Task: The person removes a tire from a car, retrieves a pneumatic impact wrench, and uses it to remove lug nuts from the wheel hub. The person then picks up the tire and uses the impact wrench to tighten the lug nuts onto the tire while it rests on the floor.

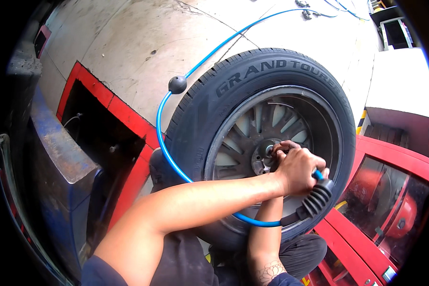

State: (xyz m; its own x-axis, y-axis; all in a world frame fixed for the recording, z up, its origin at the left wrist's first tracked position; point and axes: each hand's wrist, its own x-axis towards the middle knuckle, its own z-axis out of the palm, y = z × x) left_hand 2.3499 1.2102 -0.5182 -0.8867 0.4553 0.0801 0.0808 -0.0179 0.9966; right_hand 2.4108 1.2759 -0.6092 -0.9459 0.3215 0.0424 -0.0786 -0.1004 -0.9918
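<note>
A black tyre [190, 128] on a grey wheel rim [331, 138] is tilted in front of me, by my knees. Its spokes and round hub [261, 166] face me. My left hand [298, 169] is over the hub, closed round the end of a blue air hose [164, 148]; any tool in the grip is hidden. The hose's black ribbed sleeve [318, 198] hangs just below this hand. My right forearm [267, 245] passes under the left one toward the hub, and its hand is mostly covered. Dark fingertips show at the hub, touching a small metal part [270, 149].
The hose carries a black ball [177, 85] and runs across the pale concrete floor [124, 43]. To the left are a red-framed dark opening [105, 97] and a worn blue metal machine [64, 148]. A red cabinet [352, 233] with a glass door stands at right.
</note>
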